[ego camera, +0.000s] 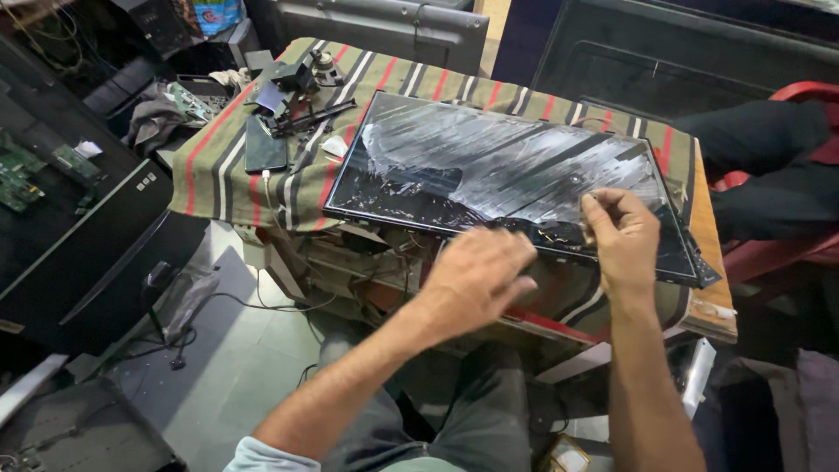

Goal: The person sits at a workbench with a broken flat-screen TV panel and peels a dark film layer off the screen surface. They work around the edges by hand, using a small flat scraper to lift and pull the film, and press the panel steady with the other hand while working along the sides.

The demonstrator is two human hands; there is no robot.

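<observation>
A large flat black display panel lies on a table covered by a striped cloth; its glossy face is streaked and looks cracked. My right hand rests on the panel's near edge toward the right, fingers pinched on a thin strip or film there. My left hand hovers just in front of the near edge, blurred, fingers curled; whether it holds anything cannot be seen.
A dark phone, black brackets and small parts lie at the table's far left. Another black screen with circuit boards leans at left. A person in dark trousers sits on a red chair at right. Cables trail on the floor.
</observation>
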